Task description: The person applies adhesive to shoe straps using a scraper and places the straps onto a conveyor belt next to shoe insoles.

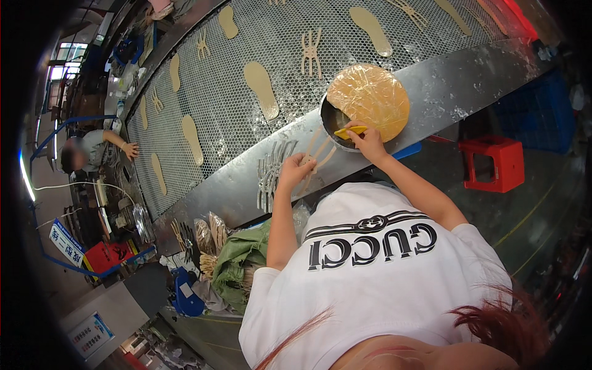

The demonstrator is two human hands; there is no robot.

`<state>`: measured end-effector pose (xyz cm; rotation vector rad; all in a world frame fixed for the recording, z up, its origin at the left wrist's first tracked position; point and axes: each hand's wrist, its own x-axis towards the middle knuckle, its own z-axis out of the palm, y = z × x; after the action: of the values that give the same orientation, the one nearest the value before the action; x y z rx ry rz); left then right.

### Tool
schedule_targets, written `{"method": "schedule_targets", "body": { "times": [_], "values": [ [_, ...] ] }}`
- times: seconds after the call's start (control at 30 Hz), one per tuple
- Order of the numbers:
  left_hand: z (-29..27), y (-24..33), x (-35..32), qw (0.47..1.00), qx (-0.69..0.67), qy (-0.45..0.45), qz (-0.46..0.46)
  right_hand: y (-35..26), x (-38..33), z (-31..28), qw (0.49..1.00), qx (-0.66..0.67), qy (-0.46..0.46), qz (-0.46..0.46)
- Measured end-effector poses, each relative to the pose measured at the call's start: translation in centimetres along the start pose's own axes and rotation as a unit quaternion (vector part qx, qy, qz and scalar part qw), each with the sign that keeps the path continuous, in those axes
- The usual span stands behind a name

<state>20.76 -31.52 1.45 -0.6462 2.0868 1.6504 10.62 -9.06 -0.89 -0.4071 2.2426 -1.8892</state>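
Note:
My left hand (297,169) pinches a beige strappy shoe-upper piece (322,148), its thin straps stretching toward the pot. My right hand (370,145) grips a small yellow-handled tool (350,132) at the opening of a round pot (332,117); the working end is hidden. A yellow-orange disc wrapped in clear film (373,98) covers most of this pot, leaving a dark gap at its left. Several grey strappy pieces (271,176) lie heaped on the metal ledge, just left of my left hand.
Beyond the metal ledge (456,80), a perforated belt (228,74) carries beige insoles (261,89) and strappy pieces (311,52). A red stool (493,163) stands at right. A green sack (240,265) sits below the ledge at left. Another person's hand (130,150) rests near the belt's far-left edge.

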Motion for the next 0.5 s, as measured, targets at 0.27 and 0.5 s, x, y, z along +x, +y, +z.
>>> {"method": "schedule_targets", "body": {
  "times": [0.27, 0.5],
  "values": [
    [1.4, 0.5, 0.8, 0.999, 0.05, -0.012, -0.004, -1.1, 0.5, 0.0, 0.995, 0.019, -0.022, 0.099],
    [1.0, -0.1, 0.9, 0.998, 0.064, 0.0, -0.003, -0.6, 0.3, 1.0, 0.997, 0.039, -0.053, 0.048]
  ]
}}
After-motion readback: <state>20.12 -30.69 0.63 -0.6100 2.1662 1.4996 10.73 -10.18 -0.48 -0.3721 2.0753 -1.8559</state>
